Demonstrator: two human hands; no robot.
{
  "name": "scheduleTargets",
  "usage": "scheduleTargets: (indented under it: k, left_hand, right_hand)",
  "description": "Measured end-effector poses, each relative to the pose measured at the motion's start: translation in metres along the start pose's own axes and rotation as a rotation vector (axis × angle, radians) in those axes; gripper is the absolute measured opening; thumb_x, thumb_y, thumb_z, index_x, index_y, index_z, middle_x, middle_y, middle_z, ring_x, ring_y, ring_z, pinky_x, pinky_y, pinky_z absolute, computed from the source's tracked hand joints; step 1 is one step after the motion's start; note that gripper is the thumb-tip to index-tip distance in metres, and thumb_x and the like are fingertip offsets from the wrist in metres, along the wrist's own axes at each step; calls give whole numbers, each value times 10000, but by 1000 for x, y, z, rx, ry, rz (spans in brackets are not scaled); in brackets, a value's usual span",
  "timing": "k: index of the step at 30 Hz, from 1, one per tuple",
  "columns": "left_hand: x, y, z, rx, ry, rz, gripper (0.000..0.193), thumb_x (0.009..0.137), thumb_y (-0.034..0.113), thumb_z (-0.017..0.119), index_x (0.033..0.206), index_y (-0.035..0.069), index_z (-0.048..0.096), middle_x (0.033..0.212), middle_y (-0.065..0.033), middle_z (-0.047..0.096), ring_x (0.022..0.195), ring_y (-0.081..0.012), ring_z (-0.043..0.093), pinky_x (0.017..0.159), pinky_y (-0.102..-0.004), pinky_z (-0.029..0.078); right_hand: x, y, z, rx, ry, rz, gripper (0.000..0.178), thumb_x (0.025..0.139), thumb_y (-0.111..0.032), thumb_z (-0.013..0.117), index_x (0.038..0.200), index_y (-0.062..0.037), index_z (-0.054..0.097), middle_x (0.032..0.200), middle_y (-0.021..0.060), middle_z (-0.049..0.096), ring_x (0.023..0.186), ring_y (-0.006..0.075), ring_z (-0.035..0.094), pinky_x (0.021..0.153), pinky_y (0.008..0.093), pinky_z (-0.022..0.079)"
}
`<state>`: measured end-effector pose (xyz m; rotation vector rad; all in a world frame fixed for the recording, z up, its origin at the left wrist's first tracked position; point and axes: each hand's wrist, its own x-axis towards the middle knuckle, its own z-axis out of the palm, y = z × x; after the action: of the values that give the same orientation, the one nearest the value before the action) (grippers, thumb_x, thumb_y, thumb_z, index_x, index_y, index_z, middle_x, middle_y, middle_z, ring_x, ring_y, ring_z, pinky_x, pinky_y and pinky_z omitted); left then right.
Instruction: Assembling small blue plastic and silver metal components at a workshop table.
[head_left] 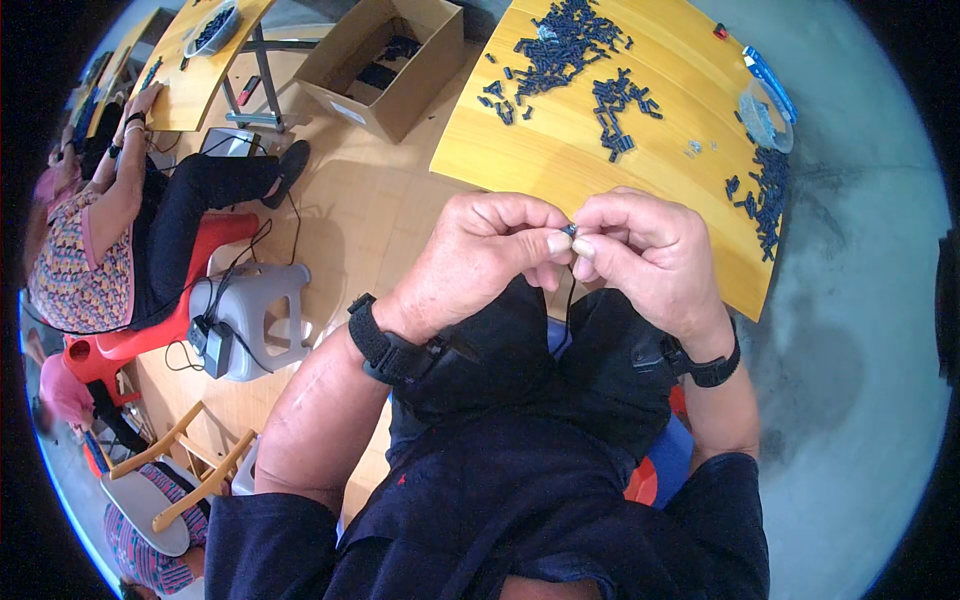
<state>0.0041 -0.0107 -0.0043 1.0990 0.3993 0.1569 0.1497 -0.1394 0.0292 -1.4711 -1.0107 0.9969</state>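
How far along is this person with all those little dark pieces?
Hard to say what is finished: dark parts lie in a big pile, a smaller one and an edge pile. In hand: left hand and right hand pinch one small part. Many loose parts remain.

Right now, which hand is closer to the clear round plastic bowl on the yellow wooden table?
Right. The right hand is below and left of the clear round plastic bowl, apart from it. The left hand is farther left, pinching a small dark part with the right.
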Motion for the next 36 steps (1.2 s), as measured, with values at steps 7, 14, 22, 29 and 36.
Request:
scheduleTargets:
  k: [7, 14, 22, 29, 36]
  left_hand:
    - [0, 0, 0, 37, 1, 0, 146, 910, 100, 608, 989, -13, 655, 802, -39, 668, 669, -88, 618, 635, -220, 504]
    - [1, 2, 1, -22, 15, 4, 112, 898, 48, 591, 909, -22, 677, 784, -52, 677, 641, -89, 619, 595, -214, 505]
    - [-2, -1, 5, -78, -56, -33, 105, 898, 29, 593, 936, -33, 670, 798, -80, 678, 667, -104, 648, 608, -218, 537]
    - [-1, -4, 3, -173, -78, -33, 102, 900, 46, 608, 945, -34, 654, 807, -75, 667, 678, -115, 648, 619, -228, 541]
    - [0, -6, -3, -111, -41, 22, 86, 888, 42, 624, 924, -30, 654, 777, -53, 651, 663, -109, 628, 621, -240, 529]
  right_hand:
    - [-3, 6, 8, 96, 89, 23, 71, 855, 42, 592, 916, 38, 629, 833, 61, 605, 698, 104, 615, 596, 217, 494]
    - [-3, 14, 10, -281, 106, -323, 120, 832, 54, 605, 939, 20, 646, 829, 109, 637, 686, 161, 632, 592, 249, 500]
    - [-14, 25, 14, -222, 158, -400, 167, 804, 65, 635, 961, 9, 654, 804, 112, 641, 680, 176, 635, 585, 262, 501]
    - [3, 29, -13, -8, 11, -147, 101, 843, -4, 602, 928, 13, 653, 725, 81, 627, 599, 114, 591, 525, 236, 459]
    - [104, 76, -25, -329, 267, 126, 117, 864, -64, 560, 894, 10, 646, 679, 103, 628, 571, 178, 618, 541, 292, 485]
